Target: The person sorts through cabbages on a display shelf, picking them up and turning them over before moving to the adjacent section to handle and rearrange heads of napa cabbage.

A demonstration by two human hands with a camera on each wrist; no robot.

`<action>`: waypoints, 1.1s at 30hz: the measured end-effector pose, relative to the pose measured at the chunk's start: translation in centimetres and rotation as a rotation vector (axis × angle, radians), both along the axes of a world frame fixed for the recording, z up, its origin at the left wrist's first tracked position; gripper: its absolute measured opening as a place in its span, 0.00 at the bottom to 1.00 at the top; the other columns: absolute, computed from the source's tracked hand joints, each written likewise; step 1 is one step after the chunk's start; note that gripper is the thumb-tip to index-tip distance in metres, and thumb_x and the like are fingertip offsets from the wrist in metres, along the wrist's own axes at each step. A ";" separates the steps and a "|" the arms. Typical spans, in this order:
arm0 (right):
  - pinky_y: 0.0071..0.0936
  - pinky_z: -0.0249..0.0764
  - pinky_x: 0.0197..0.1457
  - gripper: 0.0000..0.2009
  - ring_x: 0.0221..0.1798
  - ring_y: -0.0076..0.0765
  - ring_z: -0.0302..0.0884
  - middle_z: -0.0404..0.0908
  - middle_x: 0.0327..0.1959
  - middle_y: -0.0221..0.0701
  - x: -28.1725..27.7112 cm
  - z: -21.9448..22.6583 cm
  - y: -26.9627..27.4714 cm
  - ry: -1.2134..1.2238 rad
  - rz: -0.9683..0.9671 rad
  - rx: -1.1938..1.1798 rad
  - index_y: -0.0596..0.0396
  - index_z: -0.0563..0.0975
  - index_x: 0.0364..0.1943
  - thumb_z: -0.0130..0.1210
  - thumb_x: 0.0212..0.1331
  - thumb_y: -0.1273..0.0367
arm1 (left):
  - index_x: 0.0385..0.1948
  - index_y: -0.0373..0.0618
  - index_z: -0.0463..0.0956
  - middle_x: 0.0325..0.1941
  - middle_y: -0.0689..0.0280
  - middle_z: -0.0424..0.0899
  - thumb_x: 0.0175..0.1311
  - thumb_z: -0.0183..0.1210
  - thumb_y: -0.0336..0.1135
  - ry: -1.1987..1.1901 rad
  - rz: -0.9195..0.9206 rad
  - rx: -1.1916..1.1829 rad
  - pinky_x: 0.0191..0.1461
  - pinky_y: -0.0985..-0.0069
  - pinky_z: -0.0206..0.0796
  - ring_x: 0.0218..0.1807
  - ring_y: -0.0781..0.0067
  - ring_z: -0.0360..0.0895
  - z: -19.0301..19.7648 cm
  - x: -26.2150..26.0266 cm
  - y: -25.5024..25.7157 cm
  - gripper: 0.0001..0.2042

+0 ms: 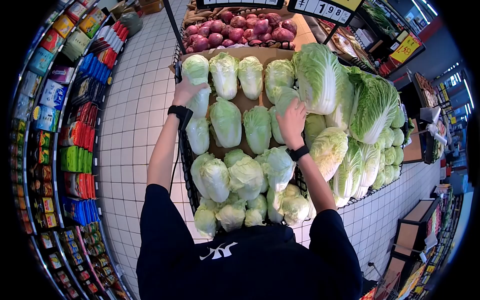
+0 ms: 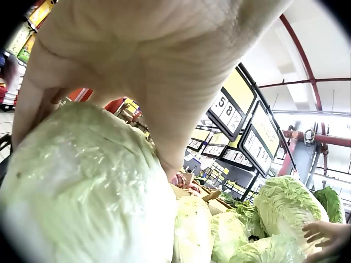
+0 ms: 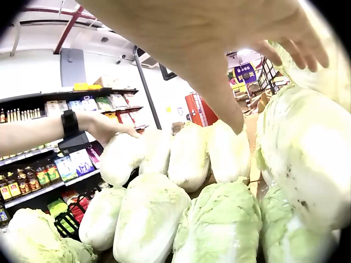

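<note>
At the back left of the display, my left hand grips a wrapped pale cabbage. In the left wrist view that hand spans the large cabbage, fingers down one side and thumb down the other. My right hand rests on a light green wrapped cabbage beside the bigger leafy ones, its fingers spread. The right wrist view has the right hand over the rows, fingers loosely bent near a big cabbage; their exact contact is hard to tell.
More cabbages stand in rows nearer the body, with large leafy cabbages on the right. Red onions lie behind, under price signs. Packaged goods shelves line the left, across a tiled aisle.
</note>
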State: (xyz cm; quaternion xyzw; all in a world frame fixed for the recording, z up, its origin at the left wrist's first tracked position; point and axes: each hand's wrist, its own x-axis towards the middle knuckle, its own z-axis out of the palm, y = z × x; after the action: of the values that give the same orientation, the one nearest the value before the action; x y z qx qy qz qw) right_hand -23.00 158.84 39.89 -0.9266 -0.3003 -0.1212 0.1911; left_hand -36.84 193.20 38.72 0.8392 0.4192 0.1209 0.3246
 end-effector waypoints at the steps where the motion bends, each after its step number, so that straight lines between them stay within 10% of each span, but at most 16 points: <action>1: 0.42 0.62 0.63 0.40 0.60 0.57 0.61 0.63 0.55 0.50 -0.1 -0.4 0.1 0.000 -0.076 -0.077 0.70 0.58 0.59 0.67 0.43 0.67 | 0.59 0.35 0.65 0.51 0.44 0.78 0.39 0.68 0.57 -0.001 -0.029 -0.040 0.56 0.65 0.69 0.53 0.49 0.77 -0.9 0.2 0.7 0.45; 11: 0.36 0.71 0.56 0.46 0.53 0.52 0.70 0.68 0.50 0.48 0.5 -3.0 -3.4 0.091 -0.166 -0.128 0.70 0.56 0.60 0.71 0.40 0.59 | 0.61 0.31 0.61 0.52 0.44 0.78 0.42 0.64 0.66 -0.045 0.021 -0.162 0.56 0.67 0.70 0.52 0.52 0.79 -8.7 1.7 4.0 0.50; 14: 0.37 0.73 0.54 0.49 0.53 0.53 0.70 0.68 0.49 0.49 1.4 -4.2 -3.6 0.168 -0.230 -0.133 0.72 0.54 0.61 0.72 0.38 0.58 | 0.61 0.30 0.60 0.58 0.39 0.70 0.44 0.63 0.67 0.047 0.088 -0.101 0.61 0.62 0.64 0.59 0.46 0.71 -2.4 0.8 -0.9 0.50; 22: 0.44 0.70 0.55 0.55 0.50 0.60 0.71 0.69 0.49 0.54 2.6 -6.2 -3.7 0.241 -0.148 0.034 0.72 0.51 0.62 0.74 0.34 0.56 | 0.58 0.35 0.66 0.58 0.38 0.66 0.57 0.58 0.52 -0.029 -0.022 0.457 0.70 0.55 0.46 0.66 0.38 0.56 -2.1 3.1 -8.9 0.33; 33: 0.45 0.72 0.54 0.44 0.51 0.60 0.74 0.74 0.47 0.58 2.8 -3.3 -3.9 0.576 -0.129 0.204 0.71 0.63 0.53 0.72 0.34 0.55 | 0.49 0.35 0.73 0.45 0.65 0.76 0.60 0.55 0.64 -0.139 -0.612 -0.718 0.49 0.81 0.64 0.46 0.78 0.71 -3.2 8.9 -18.2 0.34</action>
State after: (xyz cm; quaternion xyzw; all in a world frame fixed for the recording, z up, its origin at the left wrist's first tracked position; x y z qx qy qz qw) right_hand -20.20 154.94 36.64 -0.9160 -0.1605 0.1049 0.3523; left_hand -27.93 175.03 35.54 0.7489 0.1454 -0.0770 0.6419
